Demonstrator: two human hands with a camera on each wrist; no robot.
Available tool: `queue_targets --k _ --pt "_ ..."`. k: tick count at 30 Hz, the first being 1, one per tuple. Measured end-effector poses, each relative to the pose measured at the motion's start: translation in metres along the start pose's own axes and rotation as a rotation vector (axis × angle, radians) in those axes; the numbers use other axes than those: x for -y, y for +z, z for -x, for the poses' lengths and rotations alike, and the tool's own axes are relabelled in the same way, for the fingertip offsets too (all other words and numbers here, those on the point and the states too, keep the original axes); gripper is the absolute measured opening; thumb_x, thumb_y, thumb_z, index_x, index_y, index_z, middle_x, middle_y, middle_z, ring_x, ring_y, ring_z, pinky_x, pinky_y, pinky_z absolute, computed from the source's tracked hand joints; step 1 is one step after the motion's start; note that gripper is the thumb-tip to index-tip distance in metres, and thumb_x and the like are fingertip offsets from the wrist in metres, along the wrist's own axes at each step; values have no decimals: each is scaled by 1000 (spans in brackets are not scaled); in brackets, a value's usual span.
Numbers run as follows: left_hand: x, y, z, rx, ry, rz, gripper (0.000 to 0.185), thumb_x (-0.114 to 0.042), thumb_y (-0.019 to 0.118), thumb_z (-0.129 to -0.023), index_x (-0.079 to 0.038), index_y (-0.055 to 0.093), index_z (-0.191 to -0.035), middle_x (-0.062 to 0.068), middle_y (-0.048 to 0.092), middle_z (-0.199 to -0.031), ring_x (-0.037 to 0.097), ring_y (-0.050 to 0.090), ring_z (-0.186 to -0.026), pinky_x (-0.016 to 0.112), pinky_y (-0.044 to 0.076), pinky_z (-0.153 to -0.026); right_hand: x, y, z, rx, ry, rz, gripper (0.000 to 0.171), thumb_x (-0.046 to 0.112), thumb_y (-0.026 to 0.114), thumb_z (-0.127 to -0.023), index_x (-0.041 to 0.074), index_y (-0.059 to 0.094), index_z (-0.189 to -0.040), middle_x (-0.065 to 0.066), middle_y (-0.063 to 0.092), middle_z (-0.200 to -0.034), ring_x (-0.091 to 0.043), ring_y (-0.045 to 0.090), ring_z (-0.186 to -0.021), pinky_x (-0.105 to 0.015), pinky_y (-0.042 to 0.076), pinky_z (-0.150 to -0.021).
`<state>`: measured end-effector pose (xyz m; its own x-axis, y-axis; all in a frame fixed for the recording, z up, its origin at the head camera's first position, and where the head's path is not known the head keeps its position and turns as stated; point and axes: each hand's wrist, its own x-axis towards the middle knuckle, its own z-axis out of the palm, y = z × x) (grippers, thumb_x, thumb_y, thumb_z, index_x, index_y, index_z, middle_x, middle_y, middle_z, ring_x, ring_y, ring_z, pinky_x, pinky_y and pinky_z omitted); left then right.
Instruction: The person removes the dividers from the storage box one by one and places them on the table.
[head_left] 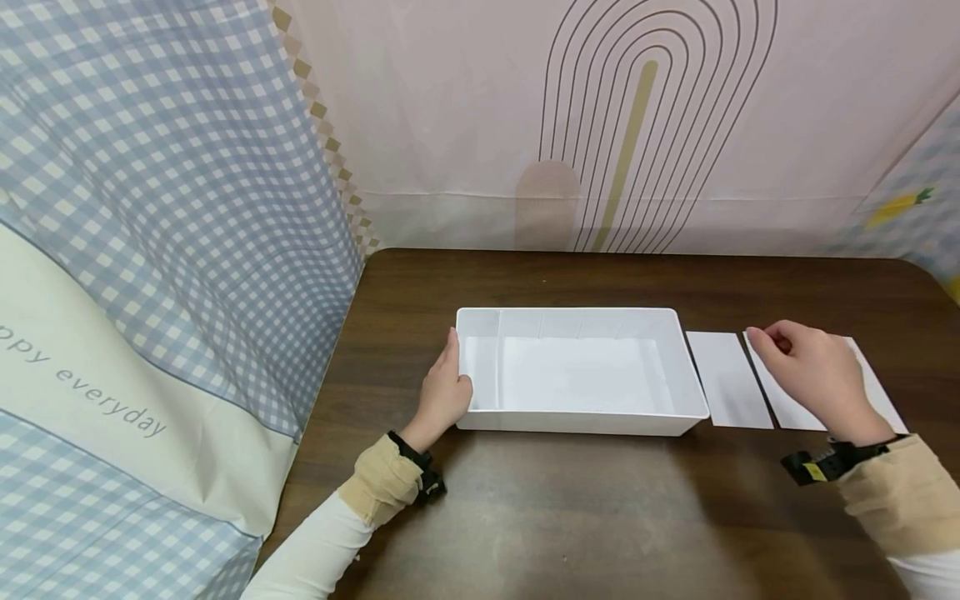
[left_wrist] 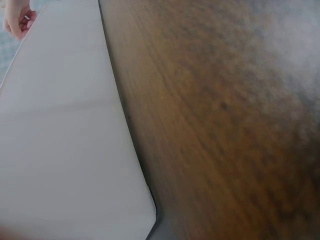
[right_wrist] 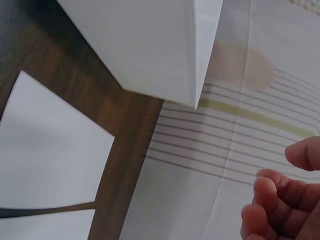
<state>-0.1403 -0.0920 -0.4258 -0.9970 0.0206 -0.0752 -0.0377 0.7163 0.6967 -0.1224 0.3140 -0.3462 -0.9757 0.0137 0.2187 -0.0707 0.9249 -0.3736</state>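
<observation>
A white rectangular plastic bin (head_left: 693, 392) stands empty in the middle of a dark wooden table (head_left: 570, 517). My left hand (head_left: 447, 385) rests flat against the bin's left outer wall, fingers straight along it. Right of the bin two white flat cards lie side by side: a nearer card (head_left: 729, 379) and a farther card (head_left: 873, 387). My right hand (head_left: 806, 371) hovers over the farther card, fingertips by its far left corner, loosely curled. In the right wrist view the fingers (right_wrist: 277, 200) hold nothing, and the bin's corner (right_wrist: 150, 45) and both cards (right_wrist: 50, 150) show.
A pink backdrop with arch lines (head_left: 652, 125) hangs behind the table, and a blue checked cloth (head_left: 150, 250) drapes along the left side. In the left wrist view the bin's white wall (left_wrist: 65, 150) lies next to bare wood (left_wrist: 225, 125).
</observation>
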Motion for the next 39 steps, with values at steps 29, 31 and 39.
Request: queue_targets --k 29,31,39 --pt "0 0 1 -7 -6 4 70 0 37 -79 -9 9 -143 9 22 -146 31 54 -89 31 35 -62 38 12 10 -22 -80 -37 30 26 52 -86 -2 61 -79 -5 54 -56 -14 39 -49 -25 28 -45" --pt "0 0 0 -6 -8 3 70 0 37 -80 -10 8 -143 9 21 -146 31 54 -87 31 35 -63 40 14 10 -19 -90 -33 29 25 53 -86 -1 61 -77 -5 53 -56 -14 39 -50 -25 28 -45" --pt "0 0 1 -4 -11 -1 71 0 36 -79 -10 8 -143 9 22 -146 28 49 -66 31 35 -60 50 20 9 -33 -140 -23 24 24 54 -84 3 62 -75 0 48 -53 -11 36 -48 -25 26 -45"
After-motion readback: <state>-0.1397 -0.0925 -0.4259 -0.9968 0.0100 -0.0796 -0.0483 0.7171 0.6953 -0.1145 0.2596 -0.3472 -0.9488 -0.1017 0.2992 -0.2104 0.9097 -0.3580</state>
